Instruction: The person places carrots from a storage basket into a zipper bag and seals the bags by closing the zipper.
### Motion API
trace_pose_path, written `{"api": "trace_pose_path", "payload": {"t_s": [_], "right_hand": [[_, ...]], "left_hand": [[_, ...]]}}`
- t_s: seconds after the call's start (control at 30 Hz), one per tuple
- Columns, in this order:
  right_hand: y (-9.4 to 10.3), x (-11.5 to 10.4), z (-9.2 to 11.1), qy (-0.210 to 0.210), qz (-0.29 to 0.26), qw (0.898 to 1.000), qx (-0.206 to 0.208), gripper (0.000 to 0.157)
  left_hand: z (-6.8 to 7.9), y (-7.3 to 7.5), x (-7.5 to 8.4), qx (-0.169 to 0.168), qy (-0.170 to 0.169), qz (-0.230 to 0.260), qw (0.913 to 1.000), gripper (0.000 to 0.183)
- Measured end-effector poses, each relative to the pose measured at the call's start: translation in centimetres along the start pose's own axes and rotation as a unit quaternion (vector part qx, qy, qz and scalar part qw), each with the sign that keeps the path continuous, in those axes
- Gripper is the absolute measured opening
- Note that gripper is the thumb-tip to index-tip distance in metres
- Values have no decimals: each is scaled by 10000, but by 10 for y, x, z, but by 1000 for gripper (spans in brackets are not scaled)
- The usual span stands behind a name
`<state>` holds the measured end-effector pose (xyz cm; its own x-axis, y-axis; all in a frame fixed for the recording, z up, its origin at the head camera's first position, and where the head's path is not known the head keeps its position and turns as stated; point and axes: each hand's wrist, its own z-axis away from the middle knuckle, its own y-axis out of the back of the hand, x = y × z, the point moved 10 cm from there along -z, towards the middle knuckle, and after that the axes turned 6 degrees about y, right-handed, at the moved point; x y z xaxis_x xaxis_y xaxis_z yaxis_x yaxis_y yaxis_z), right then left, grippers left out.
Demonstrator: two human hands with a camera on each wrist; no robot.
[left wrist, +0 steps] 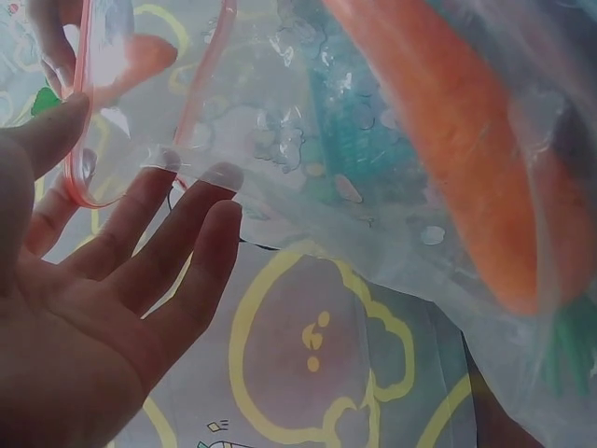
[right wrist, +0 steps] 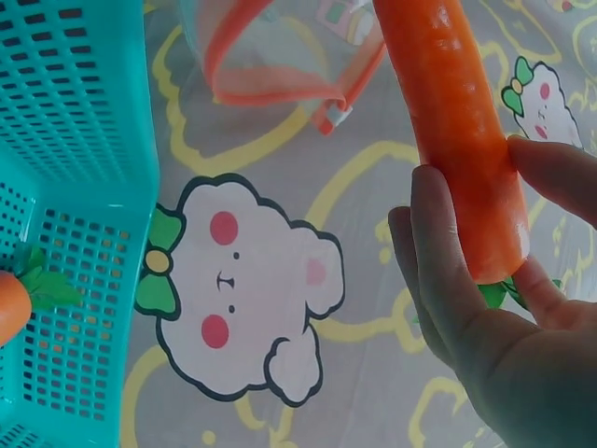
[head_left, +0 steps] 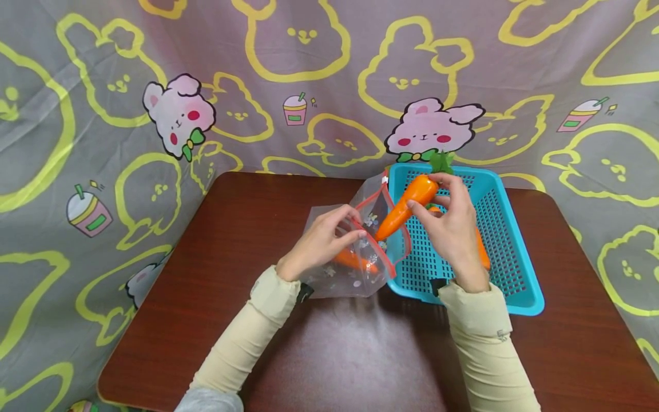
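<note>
My right hand (head_left: 455,237) pinches an orange carrot (head_left: 409,203) near its green-leaved top between thumb and fingers. The carrot slants down to the left, its tip at the mouth of a clear zip bag (head_left: 329,286). With thumb and fingers my left hand (head_left: 323,236) grips the bag by its red zip edge (left wrist: 78,140), and the mouth gapes to the right. Inside the bag lies another carrot (left wrist: 485,177), seen through the plastic. The white slider (right wrist: 343,114) sits at one end of the zip.
A turquoise basket (head_left: 527,308) stands on the brown table (head_left: 247,229), right beside the bag. More carrots lie in it, one (head_left: 483,252) partly hidden by my right hand. Behind the table hangs a grey curtain (head_left: 329,143) with yellow cartoon outlines.
</note>
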<state>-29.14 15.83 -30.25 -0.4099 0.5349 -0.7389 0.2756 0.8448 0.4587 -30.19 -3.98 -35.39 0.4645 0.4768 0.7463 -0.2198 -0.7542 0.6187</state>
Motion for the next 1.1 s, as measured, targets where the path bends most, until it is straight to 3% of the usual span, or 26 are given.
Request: {"api": "trace_pose_path", "payload": {"t_s": [1.1], "right_hand": [[-14, -10, 9, 133, 640, 9975, -256, 50]], "left_hand": [[1, 3, 5, -14, -36, 31, 10000, 23]]}}
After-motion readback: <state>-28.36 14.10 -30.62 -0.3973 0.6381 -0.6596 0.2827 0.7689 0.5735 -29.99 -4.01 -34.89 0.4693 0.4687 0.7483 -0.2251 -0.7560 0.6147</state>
